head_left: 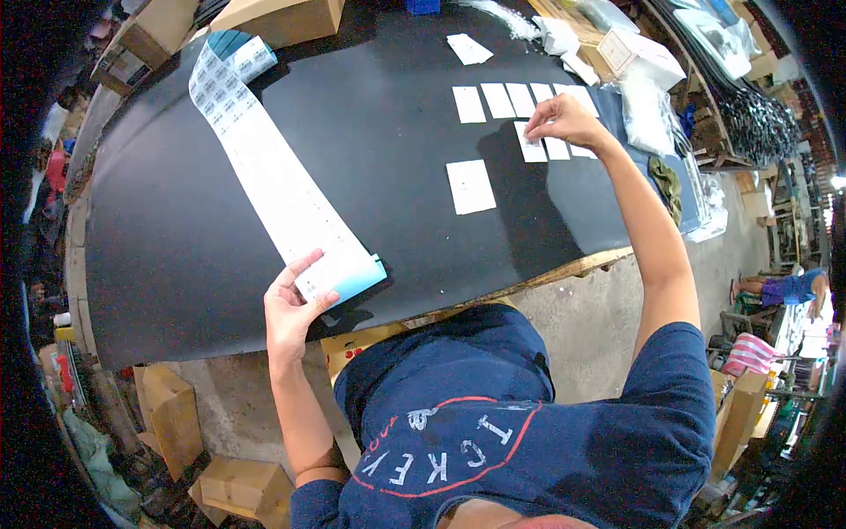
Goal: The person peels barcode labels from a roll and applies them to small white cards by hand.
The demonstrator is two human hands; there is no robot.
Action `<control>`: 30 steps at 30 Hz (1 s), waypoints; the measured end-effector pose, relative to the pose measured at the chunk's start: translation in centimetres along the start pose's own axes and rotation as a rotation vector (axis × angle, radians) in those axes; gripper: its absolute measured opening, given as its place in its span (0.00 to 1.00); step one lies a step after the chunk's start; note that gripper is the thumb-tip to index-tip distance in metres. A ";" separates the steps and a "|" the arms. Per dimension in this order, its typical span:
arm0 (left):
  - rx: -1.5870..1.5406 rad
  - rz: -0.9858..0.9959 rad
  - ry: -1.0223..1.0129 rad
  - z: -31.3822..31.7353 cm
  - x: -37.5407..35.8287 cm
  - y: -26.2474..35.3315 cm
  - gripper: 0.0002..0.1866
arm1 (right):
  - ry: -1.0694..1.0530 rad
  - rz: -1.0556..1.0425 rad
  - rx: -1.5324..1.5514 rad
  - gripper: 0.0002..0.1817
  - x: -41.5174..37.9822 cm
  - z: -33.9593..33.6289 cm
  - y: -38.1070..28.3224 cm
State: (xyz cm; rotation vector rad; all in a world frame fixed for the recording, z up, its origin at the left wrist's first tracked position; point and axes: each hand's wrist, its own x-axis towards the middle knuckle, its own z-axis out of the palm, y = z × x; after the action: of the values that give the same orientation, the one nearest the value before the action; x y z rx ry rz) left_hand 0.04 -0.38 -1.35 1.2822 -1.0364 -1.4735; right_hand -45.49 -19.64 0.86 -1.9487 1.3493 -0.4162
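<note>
A long strip of white labels [273, 167] runs across the black table, with printed barcodes at its far end and a blue backing curled up at both ends. My left hand [300, 295] grips the near end of the strip between thumb and fingers. Over at the right, my right hand [564, 122] is pinched above a white card [530, 148] in the nearer row; whatever sits between its fingertips is too small to name. Several white cards [498, 100] lie in a row behind. A larger white card stack [471, 187] lies nearer me, and another small stack [469, 49] farther back.
The black table [397, 115] has a wooden front edge. A cardboard box [273, 19] stands at the back. Plastic bags [648, 115] and a dark green cloth [664, 187] lie at the right. Open boxes [242, 487] stand on the floor. Another person [789, 288] is at the far right.
</note>
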 end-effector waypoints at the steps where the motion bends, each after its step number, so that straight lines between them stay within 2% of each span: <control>1: -0.010 -0.001 0.001 0.0 0.0 0.0 0.34 | 0.021 -0.025 -0.021 0.07 0.0 0.1 0.2; 6: -0.007 0.008 -0.001 -0.1 0.1 0.1 0.34 | 0.120 -0.078 -0.077 0.06 -0.4 1.2 0.5; 8: -0.003 0.017 -0.001 -0.2 0.0 0.0 0.34 | 0.178 -0.214 -0.357 0.05 -0.7 1.2 -0.2; 12: -0.020 0.022 -0.007 -0.1 0.0 0.0 0.34 | 0.194 -0.247 -0.340 0.06 -1.4 1.8 -3.4; 14: -0.019 0.018 -0.008 -0.2 -0.1 0.0 0.34 | 0.162 -0.245 -0.227 0.05 -1.9 2.9 -7.6; 18: -0.018 0.020 -0.010 -0.1 -0.2 0.2 0.33 | 0.063 -0.256 -0.199 0.05 -1.0 6.8 -9.8; 24: -0.039 0.006 -0.001 -0.3 -0.4 0.0 0.34 | 0.071 -0.237 -0.236 0.05 -0.2 10.0 -8.7; 30: -0.063 -0.007 -0.006 -0.2 -0.1 -0.1 0.33 | 0.235 -0.284 -0.236 0.06 -1.2 11.0 -8.7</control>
State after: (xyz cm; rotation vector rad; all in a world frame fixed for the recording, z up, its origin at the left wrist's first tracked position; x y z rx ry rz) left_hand 0.26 -0.22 -1.42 1.2391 -0.9824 -1.5046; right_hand -33.31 -12.71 -0.37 -2.3604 1.3153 -0.6642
